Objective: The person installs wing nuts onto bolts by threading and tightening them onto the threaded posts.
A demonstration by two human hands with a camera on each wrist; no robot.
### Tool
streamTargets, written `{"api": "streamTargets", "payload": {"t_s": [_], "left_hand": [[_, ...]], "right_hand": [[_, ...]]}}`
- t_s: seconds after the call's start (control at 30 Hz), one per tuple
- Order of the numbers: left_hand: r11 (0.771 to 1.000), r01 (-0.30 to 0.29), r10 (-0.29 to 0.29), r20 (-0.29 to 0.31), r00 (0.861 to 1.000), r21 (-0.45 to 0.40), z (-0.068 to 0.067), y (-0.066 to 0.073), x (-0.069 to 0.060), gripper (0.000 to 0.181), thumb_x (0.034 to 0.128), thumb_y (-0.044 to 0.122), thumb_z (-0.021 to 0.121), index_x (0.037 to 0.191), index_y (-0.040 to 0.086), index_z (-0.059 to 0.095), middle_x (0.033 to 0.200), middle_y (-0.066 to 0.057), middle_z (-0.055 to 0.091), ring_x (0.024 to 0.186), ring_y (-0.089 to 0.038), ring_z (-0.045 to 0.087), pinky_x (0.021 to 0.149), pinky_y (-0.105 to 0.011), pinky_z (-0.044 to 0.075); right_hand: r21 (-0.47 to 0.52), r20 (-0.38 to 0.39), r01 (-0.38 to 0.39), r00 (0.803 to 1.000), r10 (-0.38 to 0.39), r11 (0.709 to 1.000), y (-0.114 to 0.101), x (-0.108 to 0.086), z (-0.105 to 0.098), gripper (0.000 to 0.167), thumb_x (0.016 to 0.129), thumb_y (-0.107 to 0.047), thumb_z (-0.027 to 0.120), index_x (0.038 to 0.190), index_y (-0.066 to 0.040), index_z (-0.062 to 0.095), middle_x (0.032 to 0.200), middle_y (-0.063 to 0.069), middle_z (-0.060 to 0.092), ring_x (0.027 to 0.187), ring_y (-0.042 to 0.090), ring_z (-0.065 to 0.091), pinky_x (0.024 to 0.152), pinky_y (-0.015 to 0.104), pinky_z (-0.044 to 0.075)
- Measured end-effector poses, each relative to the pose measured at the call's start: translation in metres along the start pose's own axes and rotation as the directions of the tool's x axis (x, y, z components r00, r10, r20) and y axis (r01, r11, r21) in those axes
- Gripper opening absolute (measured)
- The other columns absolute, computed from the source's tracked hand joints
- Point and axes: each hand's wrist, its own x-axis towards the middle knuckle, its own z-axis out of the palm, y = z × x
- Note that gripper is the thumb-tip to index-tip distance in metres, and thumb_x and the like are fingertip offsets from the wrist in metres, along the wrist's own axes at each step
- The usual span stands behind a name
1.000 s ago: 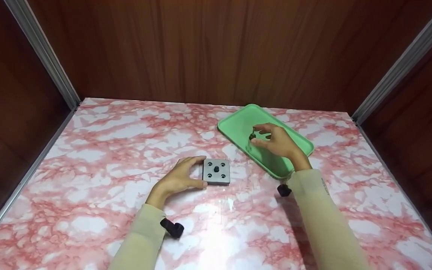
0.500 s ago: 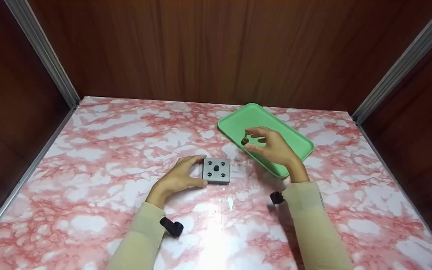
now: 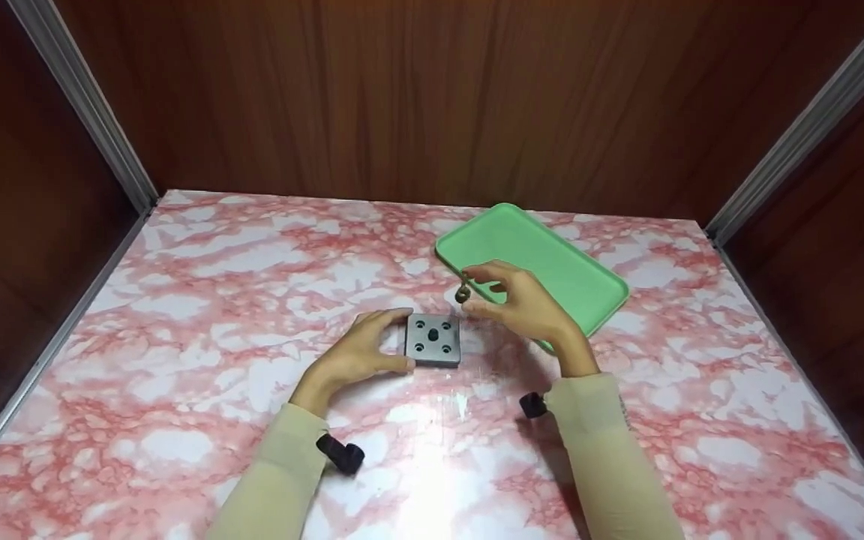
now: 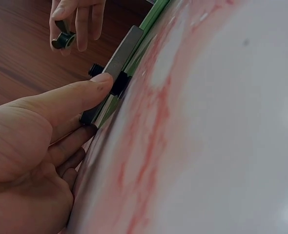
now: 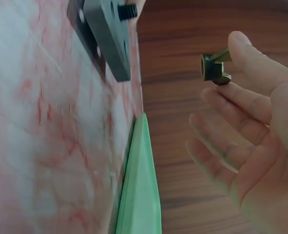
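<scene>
A square grey metal plate (image 3: 443, 359) lies on the table, a hole near each corner and a black threaded stud (image 5: 127, 11) standing at its middle. The left hand (image 3: 361, 352) grips the plate's left side between thumb and fingers; in the left wrist view its thumb presses the edge beside the stud. Up and to the right of the plate, the right hand (image 3: 518, 304) pinches a small brass-coloured wing nut (image 3: 463, 293) by its wings, thumb on one and a finger on the other. The right wrist view shows the nut's (image 5: 213, 67) round opening facing the plate side.
A green tray (image 3: 597, 285) lies at an angle behind the right hand, its near left edge partly covered by that hand. Brown wood-grain panels (image 3: 402, 97) stand behind and at both sides. Black wrist mounts (image 3: 342, 454) are on both sleeves.
The right hand has moved left and toward the plate, carrying the wing nut from over the green tray to past its left edge. The left hand and plate have stayed in place.
</scene>
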Motion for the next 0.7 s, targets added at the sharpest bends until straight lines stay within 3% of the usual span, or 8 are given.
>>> {"api": "streamTargets", "payload": {"t_s": [0.17,0.5,0.7], "left_hand": [[1.000,-0.005,0.005,-0.007,1.000,-0.009,0.000,0.002,-0.001,0.093,0.0768,0.008,0.091,0.160,0.016,0.049,0.160,-0.013,0.045,0.148,-0.034,0.038,0.128,-0.055,0.023],[0.996,-0.031,0.032,-0.009,0.999,0.080,-0.001,0.003,0.000,0.091,0.0782,0.013,0.092,0.159,0.014,0.050,0.159,-0.013,0.047,0.150,-0.032,0.036,0.129,-0.053,0.023],[0.997,-0.024,0.024,-0.005,1.000,0.069,-0.001,0.002,-0.001,0.091,0.0791,0.013,0.091,0.160,0.016,0.049,0.160,-0.013,0.045,0.150,-0.033,0.035,0.129,-0.054,0.022]], "right_hand": [[0.003,0.020,0.017,1.000,-0.017,1.000,-0.006,0.001,0.006,0.053,0.096,-0.029,0.082,0.144,-0.012,0.066,0.138,0.002,0.067,0.132,0.032,0.061,0.112,0.056,0.049],[0.025,0.063,0.101,0.993,-0.103,0.995,-0.009,0.001,0.013,0.056,0.094,-0.023,0.083,0.145,-0.010,0.065,0.139,0.009,0.068,0.132,0.038,0.060,0.113,0.058,0.048],[0.007,0.113,0.098,0.989,-0.099,0.995,-0.008,0.001,0.019,0.059,0.094,-0.027,0.083,0.147,-0.012,0.063,0.140,0.006,0.067,0.132,0.037,0.061,0.112,0.058,0.048]]}}
